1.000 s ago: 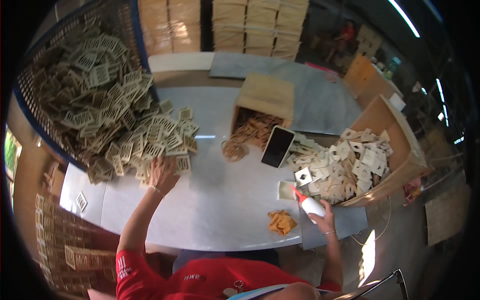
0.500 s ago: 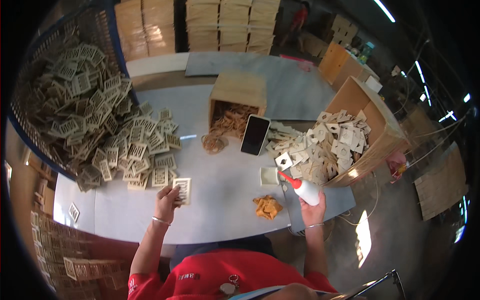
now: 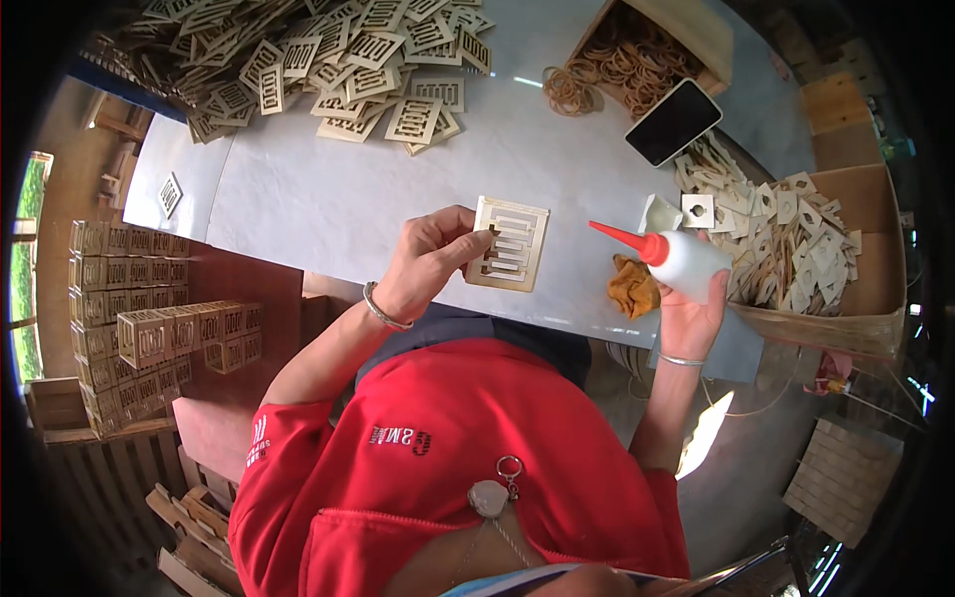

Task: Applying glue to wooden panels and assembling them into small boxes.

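Note:
Between the thumb and fingers of my left hand (image 3: 436, 261) is a slotted wooden panel (image 3: 527, 249), held upright above the table's near edge. My right hand (image 3: 694, 310) is wrapped round a white glue bottle (image 3: 691, 267) with a red nozzle, which points left toward the panel. The nozzle tip and the panel are apart. Just left of the bottle lies a crumpled orange-brown cloth (image 3: 631, 287). Behind the bottle sits a small whitish tray (image 3: 660, 215), partly hidden by the nozzle.
A heap of slotted panels (image 3: 373, 50) covers the far left. Rubber bands (image 3: 637, 70) fill a wooden box (image 3: 696, 35), with a phone (image 3: 674, 121) leaning by it. Small holed squares (image 3: 786, 234) spill from a cardboard box (image 3: 880, 234). Assembled wooden boxes (image 3: 129, 298) are stacked left.
The view has tilted down toward my body. My left hand has brought the panel closer to the glue bottle. Both hands keep their hold.

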Demonstrator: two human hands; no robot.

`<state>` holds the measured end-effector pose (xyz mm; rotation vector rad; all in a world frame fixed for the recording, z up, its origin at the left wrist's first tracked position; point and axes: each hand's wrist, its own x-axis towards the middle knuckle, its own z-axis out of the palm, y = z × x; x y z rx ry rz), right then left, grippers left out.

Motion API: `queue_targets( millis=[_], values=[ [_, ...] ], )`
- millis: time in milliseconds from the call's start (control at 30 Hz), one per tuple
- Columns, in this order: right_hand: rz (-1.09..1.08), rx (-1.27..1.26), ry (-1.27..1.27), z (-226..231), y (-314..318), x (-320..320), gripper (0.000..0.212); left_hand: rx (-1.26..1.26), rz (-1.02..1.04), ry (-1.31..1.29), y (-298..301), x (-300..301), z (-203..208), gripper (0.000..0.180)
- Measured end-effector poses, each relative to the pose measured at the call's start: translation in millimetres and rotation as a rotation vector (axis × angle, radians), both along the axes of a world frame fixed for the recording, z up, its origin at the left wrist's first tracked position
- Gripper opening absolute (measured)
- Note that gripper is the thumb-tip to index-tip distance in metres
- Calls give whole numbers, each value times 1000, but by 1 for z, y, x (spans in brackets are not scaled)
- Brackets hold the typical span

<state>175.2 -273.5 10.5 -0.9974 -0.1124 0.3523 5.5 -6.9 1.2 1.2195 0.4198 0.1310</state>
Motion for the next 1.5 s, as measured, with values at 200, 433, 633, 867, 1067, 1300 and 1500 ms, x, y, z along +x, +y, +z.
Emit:
queue_targets(
  millis=[200,433,633,867,1067,1300,1500],
  values=[
    [19,-151,-89,21,37,-13,65,42,14,-30,-5,-14,-2,14],
    [38,-186,-126,26,59,-14,64,165,51,19,-1,-15,6,14],
    [47,-239,-188,30,70,-14,68,162,47,18,0,-17,7,14],
    [53,-303,-312,34,77,-17,69,175,30,37,2,-17,6,17],
    [70,-357,-427,32,73,-15,67,198,43,49,0,-16,9,17],
    [-7,-409,-559,39,71,-22,65,267,48,37,-3,-16,6,15],
    [-9,-441,-555,42,64,-22,64,249,85,39,-7,-16,6,15]
  ],
)
